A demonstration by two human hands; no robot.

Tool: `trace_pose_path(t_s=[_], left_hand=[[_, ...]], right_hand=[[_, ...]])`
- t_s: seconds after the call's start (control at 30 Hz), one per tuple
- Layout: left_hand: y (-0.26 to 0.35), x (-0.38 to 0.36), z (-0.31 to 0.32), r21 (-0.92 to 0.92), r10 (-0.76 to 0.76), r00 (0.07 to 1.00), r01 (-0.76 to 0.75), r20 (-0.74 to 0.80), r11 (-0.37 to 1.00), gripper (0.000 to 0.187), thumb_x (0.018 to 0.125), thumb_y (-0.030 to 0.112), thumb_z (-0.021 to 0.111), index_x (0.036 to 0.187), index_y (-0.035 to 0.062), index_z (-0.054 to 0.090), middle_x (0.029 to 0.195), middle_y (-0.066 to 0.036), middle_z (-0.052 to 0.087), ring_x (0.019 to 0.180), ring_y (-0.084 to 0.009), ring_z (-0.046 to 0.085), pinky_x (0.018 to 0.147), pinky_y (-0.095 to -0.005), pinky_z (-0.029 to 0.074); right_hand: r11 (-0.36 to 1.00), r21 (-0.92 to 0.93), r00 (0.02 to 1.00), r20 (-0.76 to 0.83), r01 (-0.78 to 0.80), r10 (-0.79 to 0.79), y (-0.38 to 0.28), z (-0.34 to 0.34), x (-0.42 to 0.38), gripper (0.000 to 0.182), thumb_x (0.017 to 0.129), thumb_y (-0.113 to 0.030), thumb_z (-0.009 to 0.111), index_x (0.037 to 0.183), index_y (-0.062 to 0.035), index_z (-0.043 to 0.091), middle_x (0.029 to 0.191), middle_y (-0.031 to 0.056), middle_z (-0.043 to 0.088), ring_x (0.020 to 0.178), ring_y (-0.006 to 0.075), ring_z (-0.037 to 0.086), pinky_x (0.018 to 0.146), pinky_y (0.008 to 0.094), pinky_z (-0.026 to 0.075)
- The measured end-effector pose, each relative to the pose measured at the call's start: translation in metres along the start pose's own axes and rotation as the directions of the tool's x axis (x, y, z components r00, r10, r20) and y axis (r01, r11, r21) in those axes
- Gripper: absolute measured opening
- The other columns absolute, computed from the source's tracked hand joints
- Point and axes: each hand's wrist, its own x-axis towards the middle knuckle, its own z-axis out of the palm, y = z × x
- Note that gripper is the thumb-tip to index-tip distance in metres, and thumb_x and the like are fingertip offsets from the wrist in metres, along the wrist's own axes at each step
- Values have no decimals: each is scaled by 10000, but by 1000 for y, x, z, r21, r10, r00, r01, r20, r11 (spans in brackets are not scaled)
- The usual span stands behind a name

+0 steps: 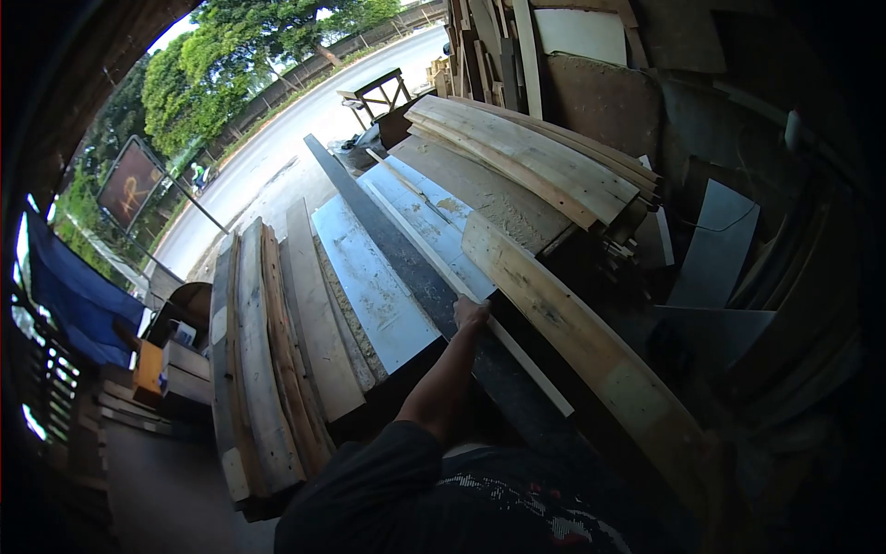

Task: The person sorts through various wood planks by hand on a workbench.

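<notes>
My left hand (472, 312) is closed around a long, narrow wooden strip (526, 363). The strip lies lengthwise along a dark, straight board (392, 258) that crosses the pale blue work surface (360, 286). To the right, a wide, knotty plank (577, 319) slants from the work surface toward me. At its near end is my right hand (715, 457), deep in shade; it appears to grip the plank's edge, though its fingers are hard to make out. A thin stick (406, 180) lies farther up on the blue surface.
Stacked planks (263, 360) stand along the left side, and more long boards (526, 152) are piled at the back right. Scrap panels (715, 245) lean on the right. Beyond the open front are a road (277, 166) and a small wooden frame (378, 95).
</notes>
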Motion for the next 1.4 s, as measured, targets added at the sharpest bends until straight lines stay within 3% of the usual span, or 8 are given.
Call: trace_pose_path(t_s=[0.5, 0.73, 0.87, 1.03, 1.1, 1.17, 1.23, 1.4], left_hand=[[-13, -7, 0, -56, 95, 995, -95, 2, 994, 654, 733, 277, 747, 1244, -54, 509, 1172, -273, 620, 1097, -398, 612, 961, -446, 482], [-13, -23, -2, -44, 90, 995, -89, 43, 995, 891, 740, 299, 726, 1435, -47, 289, 1204, -287, 590, 1120, -405, 595, 971, -432, 472], [-7, -43, -1, 3, 132, 991, -132, 6, 991, 976, 737, 304, 729, 1486, -32, 201, 1194, -303, 584, 1111, -416, 593, 966, -434, 471], [-29, -28, 8, -2, 165, 976, -166, 140, 986, 854, 733, 309, 734, 1424, -23, 357, 1167, -306, 583, 1108, -432, 580, 963, -458, 467], [-29, -29, 5, 52, 208, 966, -218, 155, 974, 798, 736, 320, 729, 1388, -19, 419, 1175, -300, 573, 1114, -429, 575, 964, -460, 467], [-29, -34, 0, 138, 255, 954, -276, 156, 951, 749, 743, 346, 717, 1352, -13, 472, 1196, -292, 557, 1122, -419, 572, 964, -457, 469], [-13, -54, -16, 229, 236, 960, -266, 149, 936, 743, 756, 379, 697, 1358, 3, 477, 1230, -275, 536, 1133, -409, 570, 970, -452, 466], [-3, -66, -35, 336, 190, 956, -258, 223, 906, 765, 787, 447, 644, 1424, 78, 437, 1329, -227, 485, 1219, -389, 519, 1014, -457, 430]], right_hand=[[995, 97, 984, -174, -7, 24, -50, 16, 44, 470, 857, -438, 683, 695, -20, 543, 665, 237, 592, 667, 453, 599, 555, 485, 445], [970, 243, 1000, 21, 8, -14, -15, 25, 23, 489, 868, -401, 696, 633, -8, 525, 617, 233, 546, 535, 417, 488, 509, 432, 409], [953, 301, 992, 123, -20, -18, -10, 32, 24, 469, 881, -384, 682, 650, 0, 543, 637, 243, 558, 573, 429, 538, 507, 432, 410], [951, 308, 991, 110, 37, -75, 1, 58, 34, 485, 895, -416, 646, 671, 8, 575, 676, 260, 579, 672, 446, 609, 519, 452, 426], [951, 208, 971, 20, 228, -238, 29, 96, 36, 501, 900, -435, 631, 678, 11, 576, 685, 263, 583, 696, 446, 616, 532, 461, 433], [958, 193, 975, 10, 215, -221, 14, 86, 43, 514, 902, -449, 623, 681, 13, 574, 685, 261, 585, 705, 449, 617, 543, 467, 438], [964, 267, 996, 85, -12, -11, -13, 54, 46, 522, 902, -457, 622, 682, 13, 570, 676, 256, 584, 699, 454, 611, 554, 470, 440], [981, 190, 999, 7, -40, 39, -8, 39, 58, 541, 900, -487, 617, 666, -2, 559, 649, 239, 582, 642, 443, 599, 558, 469, 438]])
